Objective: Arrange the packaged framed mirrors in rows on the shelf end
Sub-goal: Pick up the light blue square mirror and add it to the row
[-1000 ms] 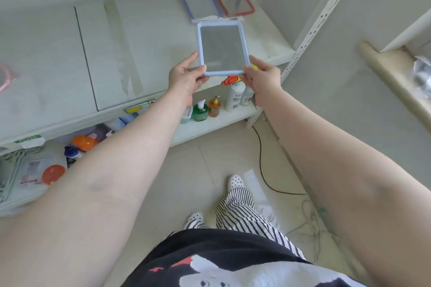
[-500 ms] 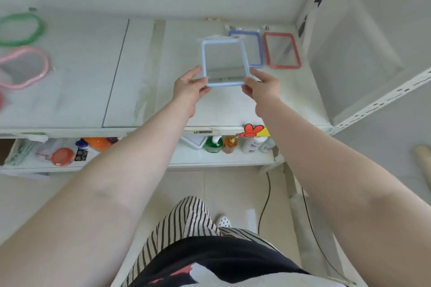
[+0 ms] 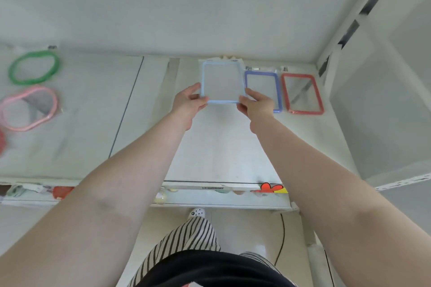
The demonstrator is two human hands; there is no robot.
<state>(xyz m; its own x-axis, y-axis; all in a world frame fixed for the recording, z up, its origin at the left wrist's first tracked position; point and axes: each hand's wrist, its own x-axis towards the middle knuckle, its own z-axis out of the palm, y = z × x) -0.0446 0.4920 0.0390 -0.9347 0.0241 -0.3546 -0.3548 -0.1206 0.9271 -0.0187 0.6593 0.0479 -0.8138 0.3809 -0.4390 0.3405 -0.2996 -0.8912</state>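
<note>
Since half a second ago, light-blue rectangular framed mirror in clear packaging (image 3: 221, 82) has gone further back on white shelf (image 3: 224, 151), top edge now near the back wall, just left of purple rectangular framed mirror (image 3: 262, 88). Whether it lies flat or is held slightly above the surface, cannot tell. Left hand (image 3: 187, 105) pinches its near-left corner, thumb on top of the frame, grip clamped. Right hand (image 3: 256, 106) pinches the near-right corner likewise, grip clamped, and covers part of the purple mirror's lower left. Red rectangular framed mirror (image 3: 302, 94) lies just right of the purple one, both flat at the shelf's right end. Far left on the shelf: green wavy-framed mirror (image 3: 33, 67) behind pink wavy-framed mirror (image 3: 28, 108), well apart from the rectangular ones.
</note>
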